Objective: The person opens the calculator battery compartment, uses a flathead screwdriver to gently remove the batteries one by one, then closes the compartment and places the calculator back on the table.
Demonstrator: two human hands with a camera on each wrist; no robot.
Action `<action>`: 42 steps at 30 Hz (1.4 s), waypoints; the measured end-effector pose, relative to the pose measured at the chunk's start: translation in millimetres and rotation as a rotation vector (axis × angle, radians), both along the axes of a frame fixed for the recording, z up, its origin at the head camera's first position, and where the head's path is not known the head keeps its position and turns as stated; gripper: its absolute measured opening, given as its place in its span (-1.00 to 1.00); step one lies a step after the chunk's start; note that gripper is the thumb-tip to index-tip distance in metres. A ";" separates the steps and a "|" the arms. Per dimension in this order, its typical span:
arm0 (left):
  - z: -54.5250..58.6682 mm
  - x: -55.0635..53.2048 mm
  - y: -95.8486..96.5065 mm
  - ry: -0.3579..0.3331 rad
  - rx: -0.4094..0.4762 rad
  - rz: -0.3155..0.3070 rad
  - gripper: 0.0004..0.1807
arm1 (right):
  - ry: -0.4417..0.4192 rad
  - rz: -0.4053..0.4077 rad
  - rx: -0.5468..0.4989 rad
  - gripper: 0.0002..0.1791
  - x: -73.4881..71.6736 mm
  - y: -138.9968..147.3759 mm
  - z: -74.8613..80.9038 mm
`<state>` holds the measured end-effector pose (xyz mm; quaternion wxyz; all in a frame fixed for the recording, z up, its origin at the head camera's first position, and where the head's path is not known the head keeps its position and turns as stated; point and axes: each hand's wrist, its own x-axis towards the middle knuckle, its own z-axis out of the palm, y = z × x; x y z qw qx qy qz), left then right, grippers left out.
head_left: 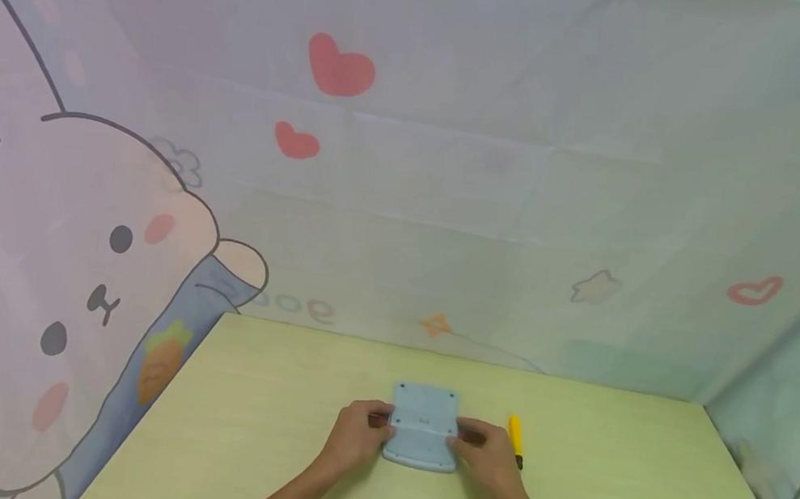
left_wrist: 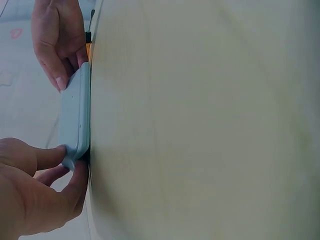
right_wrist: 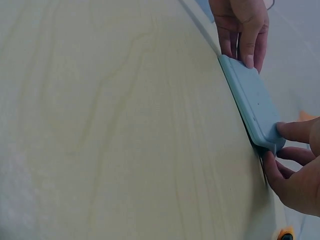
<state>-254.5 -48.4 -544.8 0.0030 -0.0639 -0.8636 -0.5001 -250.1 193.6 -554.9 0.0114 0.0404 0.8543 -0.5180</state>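
A light blue calculator [head_left: 423, 427] lies on the table with its screwed back facing up. My left hand [head_left: 356, 436] pinches its left edge, thumb on the upper face and fingers at the side and beneath. On the opposite edge my right hand [head_left: 493, 458] grips it in the same way. The left wrist view shows the calculator [left_wrist: 74, 112] from the side, close to the tabletop. In the right wrist view, the near end of the calculator [right_wrist: 254, 102] seems slightly raised, with right fingers under the corner. Its front face is hidden.
A slim yellow tool with a black end [head_left: 515, 440] lies just right of my right hand. The pale yellow-green table [head_left: 269, 382] meets a printed cloth backdrop [head_left: 448, 206] at its far edge. Another cloth [head_left: 790, 437] hangs along the right side.
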 end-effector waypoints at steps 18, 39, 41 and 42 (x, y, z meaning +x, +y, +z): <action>-5.0 0.5 -0.5 0.021 -0.040 -0.004 -0.66 | 0.036 0.013 0.103 -0.54 4.6 -2.5 -4.4; 1.7 -0.1 0.2 0.090 -0.096 -0.069 -0.65 | 0.107 0.040 0.177 -0.55 4.3 -1.5 2.4; 3.0 -1.3 -1.5 0.108 -0.120 -0.081 -0.65 | 0.134 0.058 0.183 -0.54 3.9 -1.1 3.1; 3.5 -2.3 -2.6 0.116 -0.137 -0.089 -0.65 | 0.148 0.066 0.186 -0.55 3.6 -1.1 3.3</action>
